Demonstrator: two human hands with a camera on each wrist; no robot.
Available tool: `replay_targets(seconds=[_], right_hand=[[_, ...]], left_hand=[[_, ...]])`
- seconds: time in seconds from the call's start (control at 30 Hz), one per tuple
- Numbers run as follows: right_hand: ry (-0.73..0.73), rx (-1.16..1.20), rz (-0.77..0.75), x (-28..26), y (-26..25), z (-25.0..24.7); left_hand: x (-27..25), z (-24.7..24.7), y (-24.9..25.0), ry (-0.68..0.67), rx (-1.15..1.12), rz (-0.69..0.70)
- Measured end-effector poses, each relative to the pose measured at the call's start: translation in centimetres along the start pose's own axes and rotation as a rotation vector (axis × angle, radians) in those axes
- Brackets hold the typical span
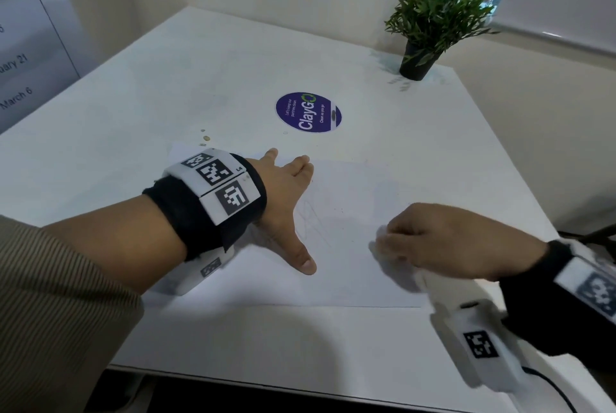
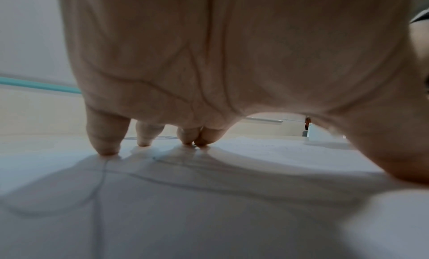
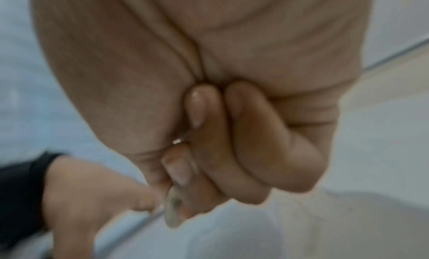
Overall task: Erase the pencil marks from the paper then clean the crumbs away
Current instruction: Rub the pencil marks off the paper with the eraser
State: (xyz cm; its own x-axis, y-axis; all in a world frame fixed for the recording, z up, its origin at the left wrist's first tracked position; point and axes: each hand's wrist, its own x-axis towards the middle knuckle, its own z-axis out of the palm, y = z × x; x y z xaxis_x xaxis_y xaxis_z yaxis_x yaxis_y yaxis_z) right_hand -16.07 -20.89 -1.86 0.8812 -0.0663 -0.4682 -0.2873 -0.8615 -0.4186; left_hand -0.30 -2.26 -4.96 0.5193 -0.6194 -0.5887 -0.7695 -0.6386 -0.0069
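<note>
The left hand (image 1: 283,209) lay flat and spread on the paper (image 1: 350,279), fingers straight, thumb splayed toward the person. In the left wrist view its fingertips (image 2: 105,151) pressed the sheet, which showed creases under the palm. Just to the right of the thumb and index finger, between the two hands, faint pencil marks (image 1: 311,222) remained on the paper. Further right, the right hand (image 1: 453,246) was curled around a small white eraser (image 1: 383,242), pinched at the fingertips and touching the sheet. That hand was blurred in the head and right wrist views, so the exact grip could not be confirmed. A few dark specks on the paper between the hands may be crumbs; too small to tell.

Assessed risks:
- The sheet was pinned only on its left side. A hard stroke away from the left hand could buckle or tear the paper, the more so along the existing creases.
- A stroke toward the left hand could strike the thumb and loosen the pinch on the small eraser.
- The marks were faint; some could be missed, particularly any under the left palm, which was hidden.
- Crumbs swept carelessly could scatter beyond the hands onto the table (image 1: 300,346).
</note>
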Motion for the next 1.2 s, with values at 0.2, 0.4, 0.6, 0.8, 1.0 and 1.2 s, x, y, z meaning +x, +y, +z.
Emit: replay_targets(seconds=[0.2, 0.4, 0.6, 0.8, 1.0, 1.2], right_hand=[[-0.328, 1.084, -0.032, -0.2, -2.1, 2.6], [0.031, 1.547, 0.146, 3.7, 0.6, 1.1], [-0.428, 1.358, 0.011, 2.4, -0.8, 3.8], [0.223, 1.688, 0.137, 5.3, 0.4, -0.5], [-0.354, 1.217, 0.089, 4.9, -2.1, 2.3], [0.225, 1.664, 0.089, 8.4, -0.9, -0.5]], left_hand=[[0.1, 0.1, -0.2, 0.023, -0.006, 0.026], [0.3, 0.5, -0.5, 0.046, -0.027, 0.02], [0.3, 0.3, -0.6, 0.043, -0.021, -0.013], [0.0, 0.0, -1.6, 0.067, -0.008, -0.042], [-0.1, 0.0, -1.4, 0.081, 0.041, -0.086], [-0.6, -0.3, -1.1, 0.077, 0.029, -0.092]])
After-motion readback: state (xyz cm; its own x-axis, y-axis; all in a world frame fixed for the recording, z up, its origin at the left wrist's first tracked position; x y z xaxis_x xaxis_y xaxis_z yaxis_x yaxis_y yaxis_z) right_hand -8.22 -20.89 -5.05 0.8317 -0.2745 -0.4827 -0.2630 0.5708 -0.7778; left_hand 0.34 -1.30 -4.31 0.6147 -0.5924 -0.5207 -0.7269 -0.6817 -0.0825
